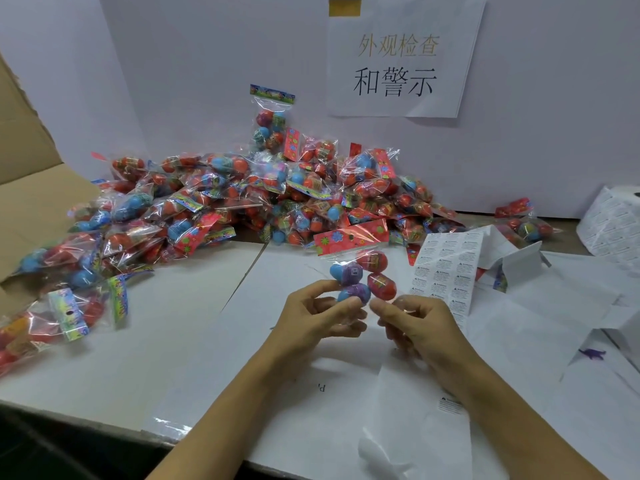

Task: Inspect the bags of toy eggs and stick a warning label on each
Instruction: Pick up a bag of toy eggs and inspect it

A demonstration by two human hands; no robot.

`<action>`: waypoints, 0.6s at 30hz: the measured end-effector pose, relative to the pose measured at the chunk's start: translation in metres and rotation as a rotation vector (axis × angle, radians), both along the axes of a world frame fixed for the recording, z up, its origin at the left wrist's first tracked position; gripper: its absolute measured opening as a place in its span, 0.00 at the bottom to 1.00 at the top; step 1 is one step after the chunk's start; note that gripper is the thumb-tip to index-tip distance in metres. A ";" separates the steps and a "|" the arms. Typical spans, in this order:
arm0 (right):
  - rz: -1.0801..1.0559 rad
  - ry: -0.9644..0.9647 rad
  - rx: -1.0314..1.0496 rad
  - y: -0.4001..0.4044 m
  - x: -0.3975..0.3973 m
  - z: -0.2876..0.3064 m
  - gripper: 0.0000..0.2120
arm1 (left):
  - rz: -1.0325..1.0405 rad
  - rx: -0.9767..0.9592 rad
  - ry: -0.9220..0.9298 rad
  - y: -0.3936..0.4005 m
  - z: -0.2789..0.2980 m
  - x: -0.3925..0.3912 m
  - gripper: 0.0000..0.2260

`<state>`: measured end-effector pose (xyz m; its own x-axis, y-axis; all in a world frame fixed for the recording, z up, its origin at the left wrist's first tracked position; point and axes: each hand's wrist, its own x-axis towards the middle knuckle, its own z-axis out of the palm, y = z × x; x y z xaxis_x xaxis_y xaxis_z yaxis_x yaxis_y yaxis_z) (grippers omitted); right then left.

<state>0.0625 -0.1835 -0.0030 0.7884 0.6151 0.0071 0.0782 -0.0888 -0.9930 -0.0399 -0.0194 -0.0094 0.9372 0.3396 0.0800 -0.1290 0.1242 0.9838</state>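
Observation:
A clear bag of toy eggs point(363, 268) with a red flowered header card stands upright above the table's middle. It holds blue, purple and red eggs. My left hand point(318, 317) pinches its lower end, thumb and fingers curled round a blue-purple egg. My right hand point(412, 323) is beside it with its fingers curled at the bag's bottom right corner. A strip of warning labels point(446, 271) lies just right of the bag. A big pile of egg bags point(263, 195) lies behind.
A cardboard box point(31, 188) with more bags spilling from it stands at the left. A roll of labels point(613, 223) sits at the far right. Peeled backing paper point(426, 424) trails over the white sheets by my right forearm. A paper sign point(401, 60) hangs on the back wall.

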 end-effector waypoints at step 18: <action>0.132 0.088 0.157 -0.001 -0.001 0.008 0.30 | -0.209 -0.129 -0.035 0.018 0.012 -0.012 0.14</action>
